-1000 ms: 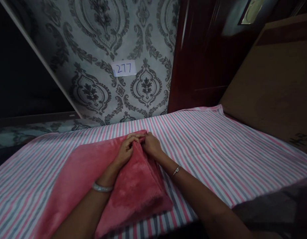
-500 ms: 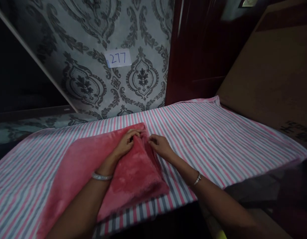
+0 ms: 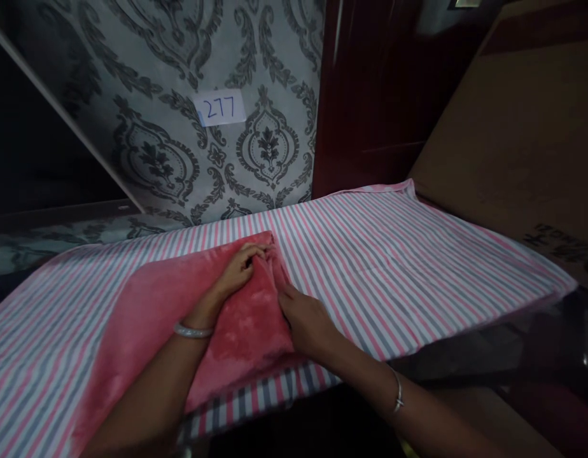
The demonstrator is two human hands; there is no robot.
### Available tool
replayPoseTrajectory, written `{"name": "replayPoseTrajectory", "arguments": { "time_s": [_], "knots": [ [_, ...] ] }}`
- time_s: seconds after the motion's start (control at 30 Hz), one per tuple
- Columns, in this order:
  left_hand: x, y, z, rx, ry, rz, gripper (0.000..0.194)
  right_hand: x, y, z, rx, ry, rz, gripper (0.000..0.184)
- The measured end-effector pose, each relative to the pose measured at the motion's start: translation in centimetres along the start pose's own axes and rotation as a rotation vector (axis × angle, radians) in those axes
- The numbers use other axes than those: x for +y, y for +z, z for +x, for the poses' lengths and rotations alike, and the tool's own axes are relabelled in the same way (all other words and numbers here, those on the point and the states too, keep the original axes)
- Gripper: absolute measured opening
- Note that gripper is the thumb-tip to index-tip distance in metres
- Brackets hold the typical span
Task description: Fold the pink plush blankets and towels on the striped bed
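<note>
A plush pink-red blanket [image 3: 165, 299], partly folded, lies on the striped cloth [image 3: 351, 254]. My left hand [image 3: 237, 267] rests at the blanket's far right part, its fingers closed on the fabric near the layered edge. My right hand [image 3: 306, 318] is at the blanket's right side, lower than the left, with fingers pressed against that edge; its fingertips are partly hidden by the hand and the folds. A bracelet shows on each wrist.
Behind the cloth rises a patterned wall [image 3: 217, 165] with a paper [image 3: 221, 107] marked 277. A dark screen [image 3: 41, 140] stands at left. A dark red panel [image 3: 365, 95] and a large cardboard box [image 3: 527, 133] are at right.
My right hand has moved down along the blanket's right edge and now touches it. That edge is drawn in to the left. My left hand keeps its hold.
</note>
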State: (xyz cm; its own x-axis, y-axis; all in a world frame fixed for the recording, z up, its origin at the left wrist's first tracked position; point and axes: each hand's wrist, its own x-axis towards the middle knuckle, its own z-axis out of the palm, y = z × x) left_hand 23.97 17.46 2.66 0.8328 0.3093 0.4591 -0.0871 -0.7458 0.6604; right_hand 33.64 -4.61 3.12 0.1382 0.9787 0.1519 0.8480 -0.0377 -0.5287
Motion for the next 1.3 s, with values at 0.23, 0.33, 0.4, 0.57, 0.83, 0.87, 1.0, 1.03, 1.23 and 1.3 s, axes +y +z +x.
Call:
{"name": "replayPoseTrajectory", "arguments": {
  "time_s": [0.23, 0.33, 0.4, 0.57, 0.83, 0.87, 1.0, 1.03, 1.23, 1.3],
  "knots": [
    [0.1, 0.2, -0.1, -0.011, 0.075, 0.078, 0.030, 1.7, 0.7, 0.1, 0.061, -0.113, 0.490, 0.018],
    [0.6, 0.4, -0.3, 0.017, 0.050, 0.144, 0.044, 1.9, 0.2, -0.8, 0.080, -0.077, 0.686, 0.038],
    [0.7, 0.6, -0.4, 0.036, 0.022, 0.257, 0.058, 1.6, -0.1, -1.7, 0.086, -0.054, 0.714, 0.043],
    [0.5, 1.8, -0.5, -0.136, -0.132, 0.572, 0.073, 0.2, 1.5, -4.1, 0.296, -0.068, 0.464, 0.049],
    [0.8, 2.8, -0.2, -0.228, -0.205, 0.705, 0.073, 1.8, 5.5, -5.1, 0.345, -0.031, 0.398, 0.055],
    [0.9, 2.8, -0.2, -0.224, -0.210, 0.692, 0.073, 1.9, 5.0, -5.2, 0.328, -0.016, 0.414, 0.054],
    [1.4, 2.5, 0.1, -0.212, -0.244, 0.574, 0.074, 0.4, 2.0, -5.7, 0.454, -0.085, 0.285, 0.051],
    [1.6, 2.3, 0.2, -0.212, -0.249, 0.532, 0.074, -0.3, 1.2, -5.7, 0.493, -0.125, 0.229, 0.050],
    [5.0, -1.9, -0.8, -0.125, -0.237, 0.520, 0.059, -4.8, -1.2, -2.5, 0.338, -0.295, 0.076, 0.057],
    [6.2, -4.2, -3.3, -0.094, -0.276, 0.610, 0.055, -5.2, -0.6, -0.4, 0.286, -0.265, 0.026, 0.063]
  ]
}}
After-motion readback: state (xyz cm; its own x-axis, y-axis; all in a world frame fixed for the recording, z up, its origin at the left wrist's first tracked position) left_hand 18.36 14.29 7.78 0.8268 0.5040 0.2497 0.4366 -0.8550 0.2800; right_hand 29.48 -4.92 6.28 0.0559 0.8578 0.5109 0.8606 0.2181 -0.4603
